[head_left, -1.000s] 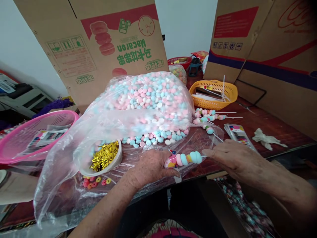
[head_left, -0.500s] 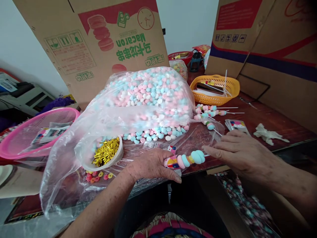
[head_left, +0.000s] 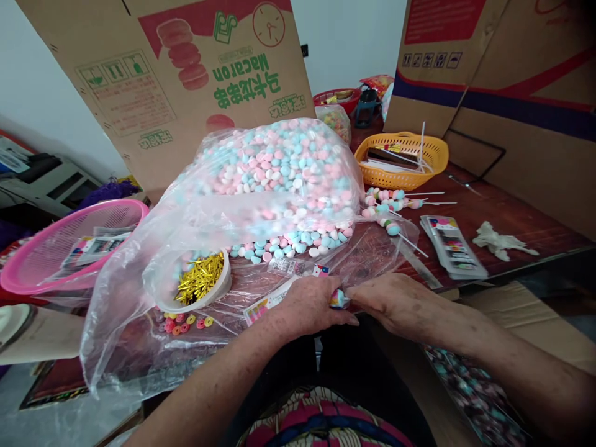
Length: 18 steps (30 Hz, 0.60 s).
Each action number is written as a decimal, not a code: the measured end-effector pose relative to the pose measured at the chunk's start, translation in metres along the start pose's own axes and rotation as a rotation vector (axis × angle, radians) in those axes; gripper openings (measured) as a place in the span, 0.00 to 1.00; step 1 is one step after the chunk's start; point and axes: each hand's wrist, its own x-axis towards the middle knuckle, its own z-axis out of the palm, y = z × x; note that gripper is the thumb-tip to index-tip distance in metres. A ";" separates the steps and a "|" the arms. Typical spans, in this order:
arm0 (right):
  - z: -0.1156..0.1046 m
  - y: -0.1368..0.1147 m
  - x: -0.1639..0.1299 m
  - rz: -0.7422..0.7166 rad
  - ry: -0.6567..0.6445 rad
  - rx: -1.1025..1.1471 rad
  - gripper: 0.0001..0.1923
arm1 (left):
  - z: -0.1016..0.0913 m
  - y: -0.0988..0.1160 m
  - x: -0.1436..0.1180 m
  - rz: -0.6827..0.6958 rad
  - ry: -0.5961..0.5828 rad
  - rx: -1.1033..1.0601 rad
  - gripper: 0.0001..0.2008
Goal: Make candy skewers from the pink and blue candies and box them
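My left hand [head_left: 310, 304] is closed around a marshmallow skewer in a printed plastic sleeve [head_left: 339, 298]. Only a short pale-blue and coloured end shows between my hands; the rest is under my fingers. My right hand [head_left: 395, 304] pinches the end of that sleeve, its fingertips close to my left thumb. A printed strip of packaging [head_left: 267, 302] pokes out on the other side of my left hand, and I cannot tell whether it is the same sleeve. Behind my hands lies a big clear bag of pink, blue and white marshmallows [head_left: 279, 167].
A white tub [head_left: 228, 288] holds gold twist ties [head_left: 200, 282], with candy rings [head_left: 177, 324] beside it. Finished-looking skewers [head_left: 391, 205] lie before a yellow basket [head_left: 400, 180]. Flat sleeves [head_left: 454, 248] and a crumpled glove [head_left: 500, 239] are right; a pink basket [head_left: 74, 217] stands left.
My right hand has moved left and closed at the sleeve's end. The marshmallows that stuck out are now mostly covered by the sleeve and my hands.
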 end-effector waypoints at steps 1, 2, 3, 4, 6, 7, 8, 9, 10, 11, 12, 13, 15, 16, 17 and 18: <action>0.001 0.000 0.001 0.020 -0.012 0.001 0.09 | 0.002 0.002 0.001 -0.021 -0.005 0.008 0.21; 0.000 0.000 0.001 0.023 0.000 0.017 0.09 | 0.003 0.002 0.001 -0.038 -0.006 -0.011 0.22; -0.002 0.002 0.000 0.014 0.035 0.039 0.09 | 0.004 0.002 0.000 -0.051 0.004 -0.050 0.23; -0.005 0.003 -0.002 -0.003 0.092 0.058 0.09 | 0.003 0.001 -0.001 -0.060 0.024 -0.092 0.25; -0.010 0.005 -0.006 -0.055 0.208 0.089 0.11 | 0.000 -0.001 -0.002 -0.057 0.066 -0.140 0.28; -0.011 0.003 -0.007 -0.086 0.238 0.097 0.12 | -0.001 -0.002 -0.003 -0.040 0.074 -0.139 0.29; -0.010 0.001 -0.007 -0.119 0.249 0.102 0.13 | 0.000 -0.001 -0.003 -0.012 0.067 -0.128 0.29; -0.007 -0.003 -0.005 -0.145 0.254 0.110 0.13 | 0.001 0.000 -0.002 0.020 0.055 -0.121 0.27; -0.003 -0.008 -0.002 -0.156 0.262 0.125 0.14 | 0.003 0.001 -0.002 0.046 0.042 -0.131 0.25; 0.003 -0.012 0.001 -0.147 0.270 0.152 0.14 | 0.005 0.003 -0.001 0.063 0.037 -0.160 0.24; 0.010 -0.015 0.005 -0.123 0.276 0.197 0.14 | 0.006 0.003 -0.001 0.076 0.033 -0.208 0.26; 0.015 -0.017 0.008 -0.094 0.272 0.268 0.15 | 0.006 0.001 -0.002 0.093 0.023 -0.281 0.30; 0.021 -0.015 0.011 -0.042 0.238 0.454 0.15 | -0.001 -0.008 -0.008 0.145 0.001 -0.499 0.42; 0.020 -0.011 0.011 -0.021 0.220 0.541 0.15 | -0.008 -0.016 -0.013 0.179 -0.008 -0.613 0.47; 0.017 -0.008 0.010 0.004 0.215 0.607 0.16 | -0.016 -0.024 -0.019 0.198 -0.003 -0.711 0.49; 0.012 -0.004 0.009 0.034 0.221 0.646 0.16 | -0.024 -0.032 -0.026 0.203 0.012 -0.754 0.47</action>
